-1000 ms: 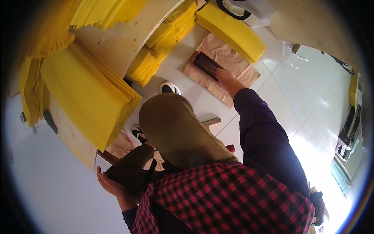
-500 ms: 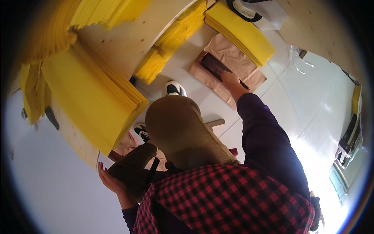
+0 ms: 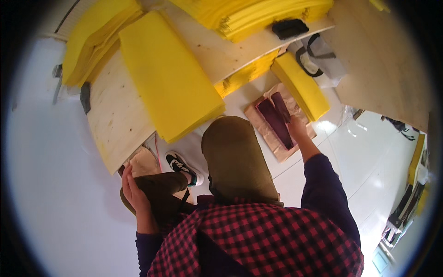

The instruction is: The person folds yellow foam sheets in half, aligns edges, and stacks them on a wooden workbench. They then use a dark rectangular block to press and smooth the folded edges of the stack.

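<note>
Head view, from the left: a stack of yellow sheets (image 3: 94,44) lies on a pale plywood board (image 3: 113,117), with a black fitting (image 3: 85,98) at the board's edge. Below the board, the left hand (image 3: 137,191) is raised beside the bent leg in dark trousers; its fingers are extended and lie together, with nothing seen in them. Whether it touches the leg, I cannot tell. A second, broad yellow stack (image 3: 173,78) overhangs the board, above a black-and-white shoe (image 3: 179,164). Further right, the other knee (image 3: 235,152) shows in brown trousers. Next, on the tiled floor (image 3: 350,147), creased tan paper (image 3: 265,131) carries a long dark maroon piece (image 3: 277,124) with redder edges. Alongside it, over the paper, is a narrower maroon strip (image 3: 280,105), its near end clamped in the fingers of the right hand (image 3: 299,128). A long yellow stack (image 3: 302,87) borders the paper, and a white bag with black handles (image 3: 325,64) sits just beyond.
</note>
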The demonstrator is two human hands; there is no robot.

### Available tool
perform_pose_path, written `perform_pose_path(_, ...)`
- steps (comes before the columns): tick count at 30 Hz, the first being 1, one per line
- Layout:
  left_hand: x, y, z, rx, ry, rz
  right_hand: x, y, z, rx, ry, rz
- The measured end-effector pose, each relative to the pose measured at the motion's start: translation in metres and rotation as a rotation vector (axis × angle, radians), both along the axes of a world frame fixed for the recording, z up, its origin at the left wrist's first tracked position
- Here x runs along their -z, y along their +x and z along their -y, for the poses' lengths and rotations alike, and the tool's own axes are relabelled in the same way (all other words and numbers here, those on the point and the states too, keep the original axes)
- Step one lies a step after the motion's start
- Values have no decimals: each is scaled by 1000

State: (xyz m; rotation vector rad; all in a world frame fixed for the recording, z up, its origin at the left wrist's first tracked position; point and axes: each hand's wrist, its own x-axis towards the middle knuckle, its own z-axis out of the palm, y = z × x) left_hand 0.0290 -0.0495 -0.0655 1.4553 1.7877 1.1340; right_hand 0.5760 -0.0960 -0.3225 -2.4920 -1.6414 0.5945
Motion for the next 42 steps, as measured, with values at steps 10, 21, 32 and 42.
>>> perform_pose_path(10,-26,42,-65,388,353,-47,-282,-22,17,-224,445,18)
perform_pose_path(21,-33,88,-136,592,539,-272,-459,-168,-44,-353,487,-238)
perform_pose_path(32,-25,85,-157,605,494,-340,-444,-241,-182,-216,521,-376)
perform_pose_path(42,-23,92,-163,593,545,-274,-403,-240,-244,-340,473,-229)
